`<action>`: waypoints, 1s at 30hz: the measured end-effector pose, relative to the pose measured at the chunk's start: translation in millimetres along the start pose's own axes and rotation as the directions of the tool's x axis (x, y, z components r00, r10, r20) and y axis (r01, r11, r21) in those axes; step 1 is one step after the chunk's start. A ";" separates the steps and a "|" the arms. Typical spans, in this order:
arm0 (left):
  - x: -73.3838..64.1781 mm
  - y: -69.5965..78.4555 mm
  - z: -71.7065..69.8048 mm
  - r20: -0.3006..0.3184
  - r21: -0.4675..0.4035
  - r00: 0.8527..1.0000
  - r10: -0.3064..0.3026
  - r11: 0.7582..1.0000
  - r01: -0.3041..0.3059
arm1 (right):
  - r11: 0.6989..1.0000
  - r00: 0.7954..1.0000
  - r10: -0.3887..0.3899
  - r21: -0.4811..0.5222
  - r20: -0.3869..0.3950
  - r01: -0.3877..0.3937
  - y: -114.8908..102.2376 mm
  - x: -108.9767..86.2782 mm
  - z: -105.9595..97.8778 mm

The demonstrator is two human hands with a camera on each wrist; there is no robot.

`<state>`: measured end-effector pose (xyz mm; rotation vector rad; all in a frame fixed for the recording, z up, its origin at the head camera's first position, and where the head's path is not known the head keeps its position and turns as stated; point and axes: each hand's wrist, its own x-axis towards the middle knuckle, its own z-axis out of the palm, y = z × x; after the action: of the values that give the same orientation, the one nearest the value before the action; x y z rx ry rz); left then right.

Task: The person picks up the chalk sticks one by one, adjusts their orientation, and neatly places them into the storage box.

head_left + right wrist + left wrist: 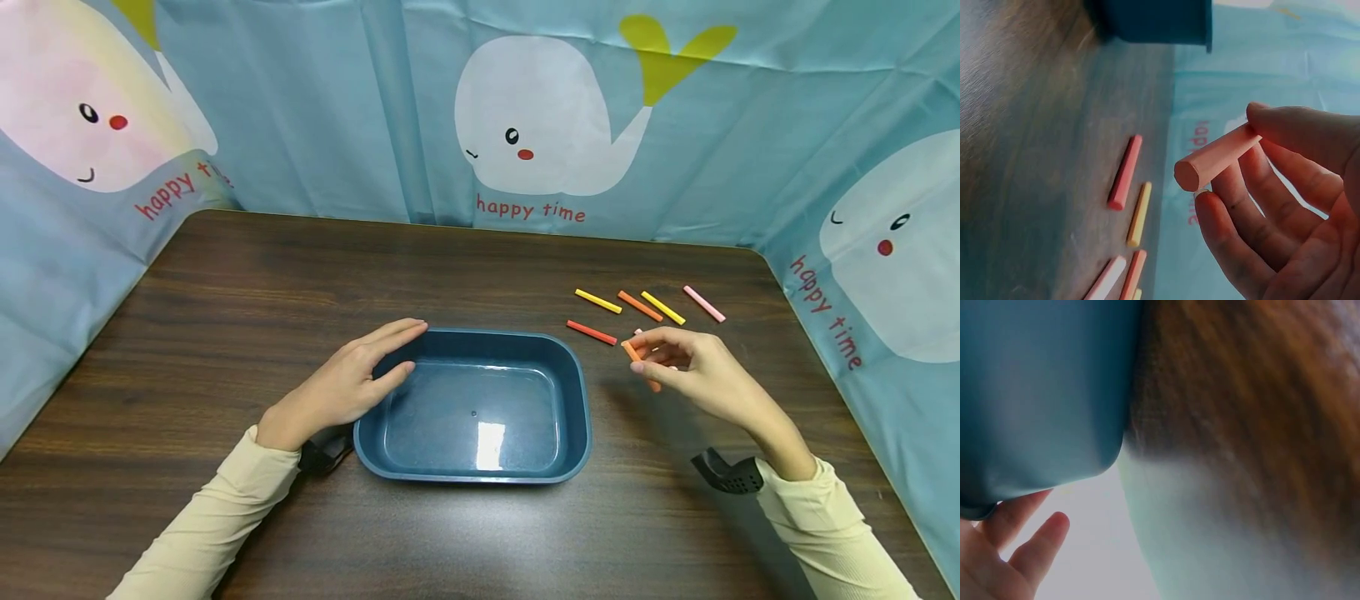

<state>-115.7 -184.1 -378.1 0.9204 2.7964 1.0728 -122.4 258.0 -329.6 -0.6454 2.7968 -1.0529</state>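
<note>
In the head view my right hand (693,362) pinches an orange chalk stick (632,352) between thumb and fingers, above the table right of the bin. The right wrist view shows this chalk (1216,159) with one flat end towards the camera. A blue plastic bin (474,481) stands at the middle of the table with nothing in it. At its left side my left hand (345,379) reaches over the rim, thumb spread from fairly straight fingers. Past the bin's outer wall (1041,394), left-hand fingertips (1054,528) show in the left wrist view.
Beyond my right hand lie a red chalk (591,332), a yellow chalk (597,301), an orange chalk (641,306), another yellow chalk (663,307) and a pink chalk (704,303). A pale pink chalk (1107,278) is partly hidden in the head view. A whale-print curtain (315,108) borders the table.
</note>
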 end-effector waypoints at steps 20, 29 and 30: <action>2.2 -0.6 0.2 -0.018 -0.004 1.000 0.015 1.000 -0.015 | 0.960 0.995 0.081 0.263 0.060 -0.094 -34.6 18.1 7.4; 1.9 0.2 0.3 -0.021 0.003 1.000 0.015 1.000 -0.015 | 0.920 0.987 0.099 0.366 0.127 -0.140 -48.0 28.2 14.6; 1.6 0.1 0.4 -0.022 0.003 1.000 0.015 1.000 -0.015 | 0.916 0.986 0.102 0.373 0.132 -0.145 -49.7 29.5 15.9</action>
<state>-116.9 -182.9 -378.0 0.9368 2.8136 1.0871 -128.0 202.5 -307.6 -0.4563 2.4002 -1.4329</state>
